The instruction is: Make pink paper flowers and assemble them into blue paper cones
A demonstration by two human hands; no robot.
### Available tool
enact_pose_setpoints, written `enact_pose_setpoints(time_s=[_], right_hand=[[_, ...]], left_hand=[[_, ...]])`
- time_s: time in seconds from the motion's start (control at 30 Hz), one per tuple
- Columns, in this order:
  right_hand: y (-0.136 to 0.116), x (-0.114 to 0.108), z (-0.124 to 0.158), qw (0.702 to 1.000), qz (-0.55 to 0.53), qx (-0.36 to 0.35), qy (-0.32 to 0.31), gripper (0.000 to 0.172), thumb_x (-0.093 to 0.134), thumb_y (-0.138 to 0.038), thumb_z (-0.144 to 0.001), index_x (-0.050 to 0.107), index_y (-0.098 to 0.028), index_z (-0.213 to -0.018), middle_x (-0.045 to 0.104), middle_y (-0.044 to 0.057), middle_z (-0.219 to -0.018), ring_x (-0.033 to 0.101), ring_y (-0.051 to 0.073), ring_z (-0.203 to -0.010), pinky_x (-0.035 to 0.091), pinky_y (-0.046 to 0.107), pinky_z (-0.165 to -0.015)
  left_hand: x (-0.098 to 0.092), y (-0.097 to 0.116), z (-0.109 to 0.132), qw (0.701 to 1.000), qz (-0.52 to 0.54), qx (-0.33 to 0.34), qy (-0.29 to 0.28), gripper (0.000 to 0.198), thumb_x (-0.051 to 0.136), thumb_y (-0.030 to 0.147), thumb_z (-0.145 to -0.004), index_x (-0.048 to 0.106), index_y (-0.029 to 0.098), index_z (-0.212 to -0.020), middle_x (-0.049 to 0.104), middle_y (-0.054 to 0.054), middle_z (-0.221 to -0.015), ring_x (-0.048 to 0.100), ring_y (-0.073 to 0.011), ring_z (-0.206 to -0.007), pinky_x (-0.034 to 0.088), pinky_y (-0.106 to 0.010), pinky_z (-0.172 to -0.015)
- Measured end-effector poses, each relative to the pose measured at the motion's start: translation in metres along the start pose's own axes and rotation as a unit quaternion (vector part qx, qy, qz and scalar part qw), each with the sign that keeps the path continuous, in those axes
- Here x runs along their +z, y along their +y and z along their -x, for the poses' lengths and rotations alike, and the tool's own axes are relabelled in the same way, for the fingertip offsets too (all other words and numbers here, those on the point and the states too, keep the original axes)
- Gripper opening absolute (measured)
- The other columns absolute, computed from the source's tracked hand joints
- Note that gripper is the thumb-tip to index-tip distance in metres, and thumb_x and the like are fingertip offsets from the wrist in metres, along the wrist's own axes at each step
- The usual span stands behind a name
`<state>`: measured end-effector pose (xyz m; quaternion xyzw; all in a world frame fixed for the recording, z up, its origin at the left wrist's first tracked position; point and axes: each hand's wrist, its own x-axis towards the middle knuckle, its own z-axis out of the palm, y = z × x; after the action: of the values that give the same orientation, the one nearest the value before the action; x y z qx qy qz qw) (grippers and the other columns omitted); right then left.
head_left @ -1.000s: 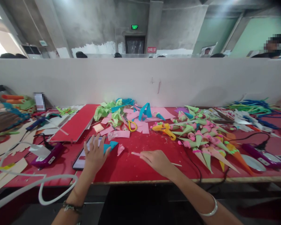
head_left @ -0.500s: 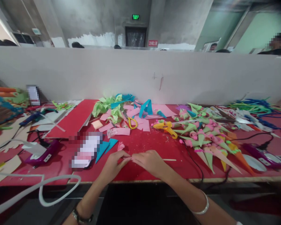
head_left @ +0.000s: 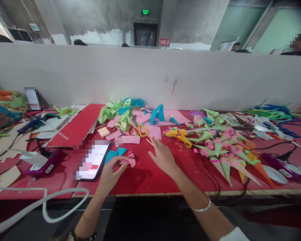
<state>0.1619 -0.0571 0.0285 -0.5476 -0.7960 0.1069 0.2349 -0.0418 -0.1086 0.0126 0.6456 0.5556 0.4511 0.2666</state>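
My left hand (head_left: 110, 174) is closed in a pinch on a small crumpled piece of pink paper (head_left: 130, 160), just right of the phone. Beside its fingers lie folded blue paper pieces (head_left: 112, 155). My right hand (head_left: 163, 158) is over the middle of the red table, fingers slightly bent. A thin pale stick (head_left: 149, 142) pokes out from its fingertips; the rest of the stick is hidden. Just right of this hand lies a yellow glue gun (head_left: 178, 134). Yellow-handled scissors (head_left: 142, 130) rest among paper scraps beyond my hands.
A heap of paper cones with pink tops (head_left: 218, 147) lies on the right, near a black cord and a purple power strip (head_left: 278, 165). A phone (head_left: 94, 162) and another purple strip (head_left: 46, 164) are on the left. Behind stands a white partition (head_left: 115, 77).
My hands have come apart. The left moved left with the pink paper; the right moved up and away. The pale stick, earlier to the right of my right hand, now shows at its fingertips.
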Motion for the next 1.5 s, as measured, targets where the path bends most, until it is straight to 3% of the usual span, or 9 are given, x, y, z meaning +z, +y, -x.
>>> enact_pose_setpoints(time_s=[0.07,0.17,0.43,0.63,0.77,0.9,1.1,1.3,1.5], right_hand=[[-0.014,-0.002,0.006,0.992,-0.113,-0.048,0.028,0.044,0.048,-0.029,-0.078,0.041,-0.017,-0.120,0.048,0.011,-0.119,0.043,0.020,-0.110,0.035,0.035,-0.092],[-0.033,-0.003,0.022,0.958,-0.266,-0.103,-0.024,0.038,0.056,-0.031,-0.074,0.049,-0.022,-0.110,0.057,0.005,-0.103,0.053,0.017,-0.094,0.042,0.030,-0.082],[-0.031,0.010,0.033,0.895,-0.441,-0.024,-0.062,0.023,0.056,-0.022,-0.072,0.057,-0.018,-0.095,0.062,0.004,-0.090,0.058,0.014,-0.082,0.047,0.028,-0.074],[-0.026,0.016,0.035,0.883,-0.469,0.013,-0.027,0.021,0.054,-0.020,-0.071,0.055,-0.018,-0.092,0.061,0.003,-0.086,0.058,0.014,-0.080,0.047,0.028,-0.075],[-0.022,0.018,0.035,0.866,-0.499,0.035,-0.010,0.026,0.054,-0.019,-0.070,0.052,-0.019,-0.096,0.059,0.004,-0.093,0.057,0.013,-0.085,0.047,0.027,-0.078],[-0.020,0.019,0.034,0.854,-0.518,0.040,-0.020,0.024,0.052,-0.018,-0.071,0.052,-0.019,-0.095,0.059,0.004,-0.094,0.057,0.013,-0.086,0.047,0.027,-0.078],[-0.015,0.017,0.037,0.867,-0.496,0.041,-0.033,0.021,0.051,-0.020,-0.073,0.054,-0.018,-0.094,0.059,0.003,-0.093,0.057,0.014,-0.085,0.046,0.028,-0.079],[-0.014,0.016,0.042,0.855,-0.515,0.031,-0.049,0.027,0.056,-0.023,-0.071,0.053,-0.018,-0.098,0.060,0.004,-0.097,0.057,0.015,-0.089,0.047,0.029,-0.079],[-0.013,0.009,0.044,0.858,-0.509,0.026,-0.060,0.025,0.054,-0.022,-0.073,0.056,-0.018,-0.098,0.062,0.004,-0.095,0.058,0.015,-0.087,0.047,0.031,-0.080]], left_hand=[[0.006,0.002,0.001,1.000,-0.001,-0.004,0.013,0.018,0.052,0.032,-0.072,0.059,0.017,-0.079,0.063,-0.003,-0.079,0.058,-0.0155,-0.075,0.047,-0.025,-0.068],[0.013,0.007,0.002,1.000,0.003,-0.001,0.027,0.016,0.052,0.029,-0.073,0.059,0.016,-0.078,0.062,-0.003,-0.076,0.057,-0.0144,-0.071,0.047,-0.024,-0.065],[0.024,0.019,0.003,0.999,0.031,-0.006,0.018,0.015,0.049,0.027,-0.076,0.059,0.017,-0.082,0.060,-0.002,-0.080,0.056,-0.0132,-0.075,0.045,-0.023,-0.068],[0.037,0.021,0.004,0.990,0.102,-0.021,0.091,0.024,0.053,0.028,-0.073,0.048,0.017,-0.094,0.056,-0.002,-0.082,0.057,-0.0123,-0.075,0.047,-0.024,-0.067],[0.037,0.022,0.009,0.998,0.042,0.028,0.031,0.013,0.052,0.029,-0.075,0.052,0.017,-0.079,0.058,-0.002,-0.078,0.057,-0.0131,-0.074,0.046,-0.024,-0.071],[0.033,0.022,0.010,0.996,-0.047,0.071,-0.029,0.015,0.049,0.029,-0.078,0.058,0.017,-0.080,0.063,-0.003,-0.079,0.058,-0.0144,-0.076,0.045,-0.024,-0.071],[0.028,0.021,0.008,0.993,-0.084,0.081,-0.035,0.015,0.050,0.029,-0.077,0.062,0.019,-0.075,0.066,-0.002,-0.074,0.059,-0.0143,-0.070,0.046,-0.022,-0.065],[0.031,0.026,0.007,0.993,-0.055,0.077,-0.069,0.014,0.051,0.026,-0.076,0.059,0.017,-0.070,0.062,-0.001,-0.068,0.056,-0.0120,-0.064,0.044,-0.021,-0.061],[0.034,0.029,0.007,0.997,-0.024,0.046,-0.065,0.017,0.055,0.029,-0.072,0.051,0.016,-0.063,0.054,0.001,-0.060,0.050,-0.0100,-0.058,0.041,-0.020,-0.056]])
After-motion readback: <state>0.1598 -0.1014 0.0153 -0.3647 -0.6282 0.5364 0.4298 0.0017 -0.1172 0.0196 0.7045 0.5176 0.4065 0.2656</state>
